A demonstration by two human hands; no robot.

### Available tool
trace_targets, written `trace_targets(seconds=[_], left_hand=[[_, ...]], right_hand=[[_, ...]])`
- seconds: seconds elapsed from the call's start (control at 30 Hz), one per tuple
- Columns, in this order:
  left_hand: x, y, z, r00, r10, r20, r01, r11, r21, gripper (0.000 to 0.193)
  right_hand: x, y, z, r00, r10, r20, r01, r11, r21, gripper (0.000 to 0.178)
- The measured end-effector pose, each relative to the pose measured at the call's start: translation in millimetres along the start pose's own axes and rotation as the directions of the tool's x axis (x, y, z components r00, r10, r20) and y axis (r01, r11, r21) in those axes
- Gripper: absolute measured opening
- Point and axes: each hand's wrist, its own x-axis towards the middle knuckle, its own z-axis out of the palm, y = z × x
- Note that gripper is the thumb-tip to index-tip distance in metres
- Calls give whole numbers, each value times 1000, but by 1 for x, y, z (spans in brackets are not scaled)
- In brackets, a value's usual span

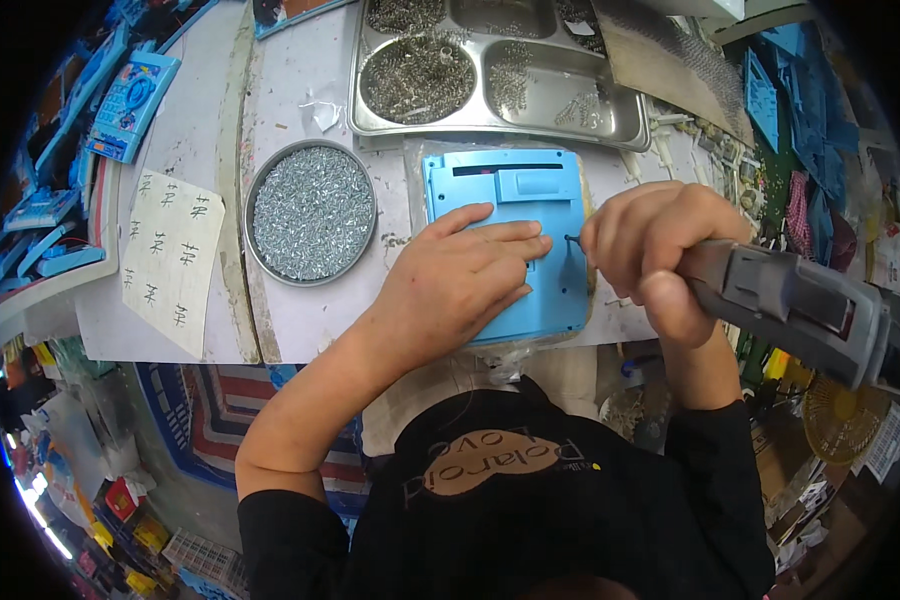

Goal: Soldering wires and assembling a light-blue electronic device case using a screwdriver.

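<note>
A light-blue plastic casing (553,280), roughly rectangular with a dark slot and a raised panel near its far end, lies on the table in front of me. My left hand (460,280) rests across its left side, fingers stretched over the surface and pressing on it. On the right, my right hand (660,250) is wrapped round a grey cordless electric screwdriver (785,295), its body tilting out to the lower right. The dark bit of the screwdriver reaches the casing near its right edge; any screw under the tip is too small to make out.
Left of the casing stands a round metal dish (310,212) full of small silver screws. Beyond it, a compartmented steel tray (500,128) holds springs and small metal parts. A marked paper sheet (173,262) lies left. Blue plastic parts (65,215) pile at both sides.
</note>
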Motion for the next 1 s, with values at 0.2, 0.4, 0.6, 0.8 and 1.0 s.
trace_targets(seconds=[0.2,0.4,0.6,0.8,1.0], left_hand=[[-2,-3,-1,999,-30,25,30,999,-23,15],[0,-2,-2,999,-39,28,40,998,-43,14],[0,-1,-3,998,-63,15,64,995,-78,14],[0,-1,-3,998,-54,24,55,996,-69,17],[-14,-2,-5,989,-110,-99,91,979,-184,15]], right_hand=[[16,4,-13,986,18,168,-22,1000,23,17],[58,19,-35,994,-105,19,103,992,74,19],[60,33,-33,998,45,40,-39,990,-137,26],[67,39,-40,987,112,117,-116,993,30,26],[63,1,-31,996,-10,92,3,997,79,23]])
